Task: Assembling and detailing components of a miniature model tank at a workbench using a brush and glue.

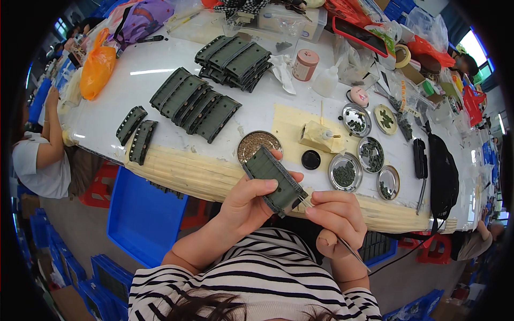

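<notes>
My left hand grips a dark green, slightly curved plastic panel, thumb on its face and fingers behind. The panel is tilted above the table's near edge. In my right hand is a pair of metal tweezers, pinched between thumb and fingers, with the tips at the panel's right end. Whether the tips hold a small part cannot be made out. Just beyond the panel stands a round metal dish of small brown bits. Right of it, metal dishes hold small green parts.
Similar green panels lie stacked and in rows at the far left. A yellow block with a bottle and a black lid sit beyond my right hand. A blue tray is below the table's left edge. Another person sits at left.
</notes>
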Demonstrator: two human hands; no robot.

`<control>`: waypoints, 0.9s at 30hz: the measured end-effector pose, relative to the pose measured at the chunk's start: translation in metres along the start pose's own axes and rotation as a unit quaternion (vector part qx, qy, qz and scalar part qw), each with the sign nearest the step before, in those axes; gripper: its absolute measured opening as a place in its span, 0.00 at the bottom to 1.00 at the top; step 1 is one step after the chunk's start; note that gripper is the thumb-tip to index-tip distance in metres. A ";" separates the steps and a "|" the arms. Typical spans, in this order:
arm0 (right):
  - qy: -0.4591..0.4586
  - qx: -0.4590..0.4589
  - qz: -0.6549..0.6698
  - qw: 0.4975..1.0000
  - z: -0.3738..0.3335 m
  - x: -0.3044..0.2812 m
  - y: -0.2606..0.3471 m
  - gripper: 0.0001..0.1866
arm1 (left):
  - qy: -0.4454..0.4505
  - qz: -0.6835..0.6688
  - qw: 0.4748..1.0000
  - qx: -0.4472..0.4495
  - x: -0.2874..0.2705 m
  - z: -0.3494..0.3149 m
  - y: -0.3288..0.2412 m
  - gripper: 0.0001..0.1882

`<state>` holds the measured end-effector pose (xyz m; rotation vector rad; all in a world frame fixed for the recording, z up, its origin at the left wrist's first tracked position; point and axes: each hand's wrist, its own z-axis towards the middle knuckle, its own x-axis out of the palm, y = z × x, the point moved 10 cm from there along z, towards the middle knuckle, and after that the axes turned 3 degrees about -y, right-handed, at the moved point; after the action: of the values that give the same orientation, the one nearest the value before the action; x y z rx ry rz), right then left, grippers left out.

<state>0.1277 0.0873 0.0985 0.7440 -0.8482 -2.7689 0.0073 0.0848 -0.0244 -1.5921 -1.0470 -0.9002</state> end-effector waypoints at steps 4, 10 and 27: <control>-0.008 -0.003 0.009 1.000 -0.001 0.000 -0.003 0.16 | 0.005 -0.035 0.999 -0.021 -0.003 0.000 0.006 0.26; 0.009 -0.012 0.015 1.000 -0.003 0.002 -0.007 0.16 | 0.008 -0.058 0.998 -0.037 -0.006 0.001 0.011 0.24; -0.042 -0.015 0.060 0.997 -0.009 -0.001 -0.010 0.21 | 0.011 -0.004 1.000 0.006 0.001 0.001 0.002 0.27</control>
<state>0.1337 0.0917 0.0865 0.5560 -0.8364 -2.7167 0.0100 0.0852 -0.0242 -1.5652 -1.0426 -0.9133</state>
